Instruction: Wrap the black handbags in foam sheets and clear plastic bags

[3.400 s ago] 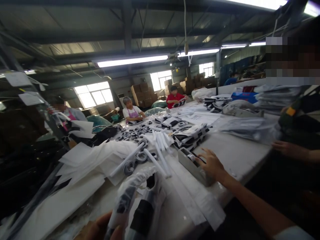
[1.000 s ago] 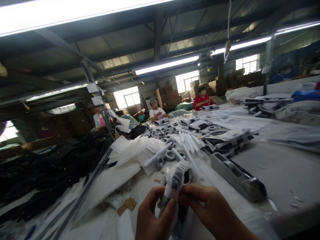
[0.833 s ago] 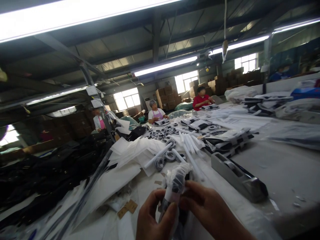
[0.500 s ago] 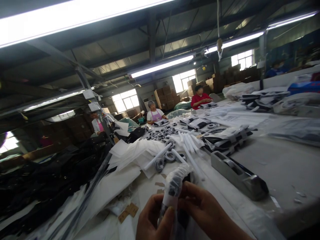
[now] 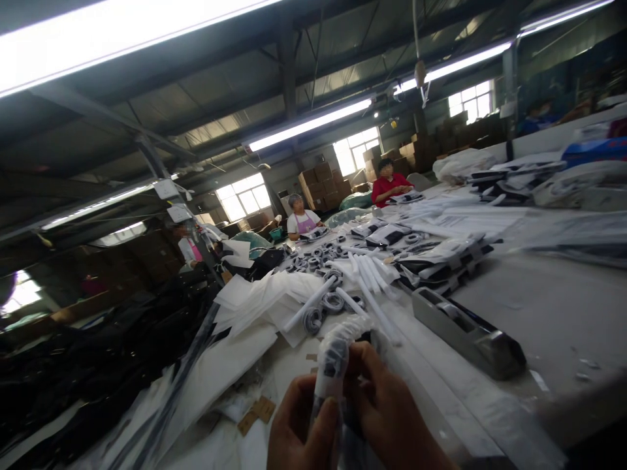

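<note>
My left hand (image 5: 300,427) is closed around a bent bundle wrapped in crinkled clear plastic (image 5: 332,358), its thumb laid along the near side. Dark and white material shows through the wrap. My right hand (image 5: 385,408) pinches the bundle's right side, with its fingertips partly hidden behind the plastic. The lower end of the bundle is hidden between my hands. A grey tape dispenser (image 5: 465,333) sits on the table to the right of my hands. Just beyond the bundle lie several coiled grey straps (image 5: 332,302) and white rolled tubes (image 5: 371,277).
White sheets (image 5: 267,303) spread across the table's left side, with brown card tags (image 5: 257,414) near my left hand. Stacked black-and-white packages (image 5: 445,261) lie beyond the dispenser. Dark fabric (image 5: 112,365) is heaped at left. Co-workers (image 5: 304,222) sit at the far end.
My right hand has turned more upright and shifted slightly left along the bundle. My left hand keeps its hold. The view has shifted a little.
</note>
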A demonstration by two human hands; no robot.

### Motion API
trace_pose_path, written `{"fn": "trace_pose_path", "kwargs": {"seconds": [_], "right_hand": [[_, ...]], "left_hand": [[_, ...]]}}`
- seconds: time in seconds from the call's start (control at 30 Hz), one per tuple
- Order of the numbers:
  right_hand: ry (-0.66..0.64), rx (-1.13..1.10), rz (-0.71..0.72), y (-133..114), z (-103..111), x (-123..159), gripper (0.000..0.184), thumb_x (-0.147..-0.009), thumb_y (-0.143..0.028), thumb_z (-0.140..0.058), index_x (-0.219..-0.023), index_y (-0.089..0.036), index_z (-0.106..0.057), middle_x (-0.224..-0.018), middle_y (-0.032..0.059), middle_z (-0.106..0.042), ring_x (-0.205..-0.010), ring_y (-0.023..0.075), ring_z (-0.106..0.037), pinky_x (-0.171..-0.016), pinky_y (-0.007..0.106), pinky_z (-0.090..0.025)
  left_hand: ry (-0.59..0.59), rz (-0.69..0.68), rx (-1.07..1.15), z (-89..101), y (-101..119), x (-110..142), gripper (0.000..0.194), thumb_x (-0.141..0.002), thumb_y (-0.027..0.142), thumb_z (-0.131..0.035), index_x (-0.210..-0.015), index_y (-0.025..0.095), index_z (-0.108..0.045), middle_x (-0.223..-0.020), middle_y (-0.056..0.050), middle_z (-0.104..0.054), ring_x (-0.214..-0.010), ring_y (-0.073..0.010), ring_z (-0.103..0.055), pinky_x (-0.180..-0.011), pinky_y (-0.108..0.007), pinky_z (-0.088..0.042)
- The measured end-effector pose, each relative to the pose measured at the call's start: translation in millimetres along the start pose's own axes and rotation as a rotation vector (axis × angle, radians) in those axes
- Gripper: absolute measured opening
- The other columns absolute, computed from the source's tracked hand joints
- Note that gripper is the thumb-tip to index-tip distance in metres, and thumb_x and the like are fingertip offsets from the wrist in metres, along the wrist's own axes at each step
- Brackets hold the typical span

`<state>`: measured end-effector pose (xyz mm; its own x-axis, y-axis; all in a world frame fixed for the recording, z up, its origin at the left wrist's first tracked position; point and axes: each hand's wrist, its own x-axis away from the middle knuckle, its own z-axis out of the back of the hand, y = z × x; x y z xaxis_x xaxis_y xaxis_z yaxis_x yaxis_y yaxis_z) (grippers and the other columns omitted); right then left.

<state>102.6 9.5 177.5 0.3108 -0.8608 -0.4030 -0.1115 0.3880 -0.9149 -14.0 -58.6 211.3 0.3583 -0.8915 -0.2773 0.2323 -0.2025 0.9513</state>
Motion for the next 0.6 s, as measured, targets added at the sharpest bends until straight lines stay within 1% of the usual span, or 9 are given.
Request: {"fn": "trace_pose_path", "kwargs": {"seconds": [0.1, 0.17, 0.2, 0.27, 0.33, 0.4, 0.43, 0.53, 0.6], "right_hand": [[0.038, 0.032, -0.025, 0, 1, -1, 0.023, -0.081, -0.019, -0.056, -0.104, -0.025, -0.053, -0.095, 0.0032, -0.073, -0.084, 0.023, -0.071, -0.072, 0.03, -0.054], [-0.005, -0.103, -0.086, -4, 4, 0, 0.024, -0.084, -0.026, -0.06, -0.107, -0.024, -0.055, -0.092, 0.0036, -0.074, -0.082, 0.0233, -0.071, -0.074, 0.032, -0.055], [-0.059, -0.216, -0.137, -7, 6, 1, 0.029, -0.085, -0.032, -0.062, -0.113, -0.024, -0.055, -0.091, 0.0039, -0.074, -0.082, 0.0236, -0.071, -0.075, 0.033, -0.055], [-0.183, -0.477, -0.23, -13, 8, 4, 0.05, -0.087, -0.044, -0.064, -0.129, -0.023, -0.049, -0.094, 0.0052, -0.074, -0.088, 0.025, -0.072, -0.08, 0.036, -0.055], [-0.26, -0.642, -0.237, -17, 7, 7, 0.07, -0.085, -0.051, -0.067, -0.143, -0.025, -0.038, -0.109, 0.0083, -0.072, -0.105, 0.0272, -0.068, -0.091, 0.04, -0.053], [-0.26, -0.641, -0.174, -19, 5, 7, 0.077, -0.082, -0.05, -0.073, -0.145, -0.026, -0.037, -0.124, 0.0106, -0.066, -0.119, 0.0284, -0.061, -0.101, 0.042, -0.047], [-0.246, -0.602, -0.143, -19, 4, 7, 0.074, -0.081, -0.048, -0.074, -0.143, -0.026, -0.041, -0.127, 0.0109, -0.064, -0.121, 0.0286, -0.06, -0.103, 0.042, -0.046], [-0.243, -0.495, -0.111, -19, 8, 3, 0.06, -0.087, -0.046, -0.069, -0.138, -0.024, -0.048, -0.125, 0.0108, -0.066, -0.119, 0.0286, -0.061, -0.103, 0.043, -0.047], [-0.264, -0.439, -0.116, -17, 16, 1, 0.062, -0.09, -0.048, -0.064, -0.143, -0.023, -0.043, -0.122, 0.0112, -0.068, -0.118, 0.0278, -0.062, -0.104, 0.044, -0.046]], "left_hand": [[-0.012, 0.061, 0.068, -0.9, -5, 0, 0.051, -0.071, 0.06, -0.074, -0.101, 0.02, -0.065, -0.08, -0.005, -0.071, -0.072, -0.0196, -0.065, -0.067, -0.026, -0.051], [-0.001, 0.103, 0.133, -0.5, -9, 0, 0.063, -0.07, 0.06, -0.076, -0.116, 0.022, -0.058, -0.075, -0.002, -0.069, -0.062, -0.0165, -0.062, -0.061, -0.025, -0.05], [0.012, 0.117, 0.16, -0.1, -10, 0, 0.068, -0.069, 0.06, -0.077, -0.122, 0.023, -0.054, -0.073, -0.001, -0.068, -0.059, -0.0154, -0.061, -0.059, -0.024, -0.049], [0.045, 0.126, 0.18, 0.6, -12, 0, 0.076, -0.069, 0.058, -0.077, -0.13, 0.023, -0.047, -0.072, 0.0, -0.067, -0.058, -0.0148, -0.06, -0.058, -0.023, -0.048], [0.064, 0.118, 0.152, -0.3, -11, 0, 0.08, -0.069, 0.059, -0.077, -0.132, 0.023, -0.045, -0.073, 0.0, -0.068, -0.063, -0.016, -0.063, -0.062, -0.024, -0.05], [0.075, 0.083, 0.098, -3.3, -9, 1, 0.08, -0.068, 0.061, -0.077, -0.132, 0.023, -0.046, -0.078, -0.001, -0.069, -0.073, -0.019, -0.067, -0.068, -0.025, -0.051], [0.082, 0.062, 0.072, -5.3, -7, 2, 0.079, -0.068, 0.061, -0.077, -0.131, 0.022, -0.048, -0.082, -0.003, -0.071, -0.08, -0.0207, -0.069, -0.073, -0.025, -0.052], [0.101, 0.05, 0.04, -9.3, -1, 3, 0.067, -0.071, 0.059, -0.076, -0.123, 0.022, -0.058, -0.092, -0.006, -0.074, -0.089, -0.0228, -0.07, -0.08, -0.027, -0.053], [0.092, 0.049, 0.068, -7.3, -1, 4, 0.058, -0.075, 0.058, -0.073, -0.119, 0.021, -0.063, -0.098, -0.008, -0.074, -0.091, -0.0238, -0.07, -0.081, -0.029, -0.055]]}}
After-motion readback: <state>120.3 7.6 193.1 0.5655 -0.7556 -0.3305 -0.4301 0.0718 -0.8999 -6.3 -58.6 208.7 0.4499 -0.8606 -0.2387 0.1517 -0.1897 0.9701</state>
